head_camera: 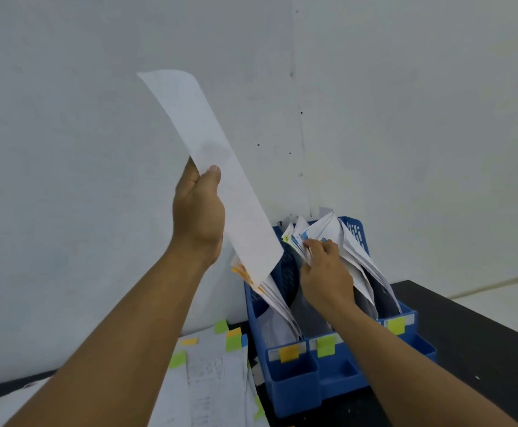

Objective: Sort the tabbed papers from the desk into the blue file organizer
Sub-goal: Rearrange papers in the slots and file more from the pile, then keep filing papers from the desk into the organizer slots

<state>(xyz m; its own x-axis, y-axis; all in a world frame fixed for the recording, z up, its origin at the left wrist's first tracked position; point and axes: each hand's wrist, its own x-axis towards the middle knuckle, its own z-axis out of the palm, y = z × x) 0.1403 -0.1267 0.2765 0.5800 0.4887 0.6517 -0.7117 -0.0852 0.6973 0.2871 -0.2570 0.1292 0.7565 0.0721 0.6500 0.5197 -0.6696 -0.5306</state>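
Note:
My left hand pinches a white sheet of paper between thumb and fingers and holds it raised, its lower end hanging over the left slot of the blue file organizer. My right hand reaches into the middle slot and grips the tops of the papers standing there, which carry blue tabs. The left slot holds orange-tabbed papers. The organizer's front labels bear an orange, a green and a yellow-green tab.
A pile of tabbed papers with green, yellow and orange tabs lies on the black desk left of the organizer. A pale wall rises directly behind the desk. The organizer stands against it.

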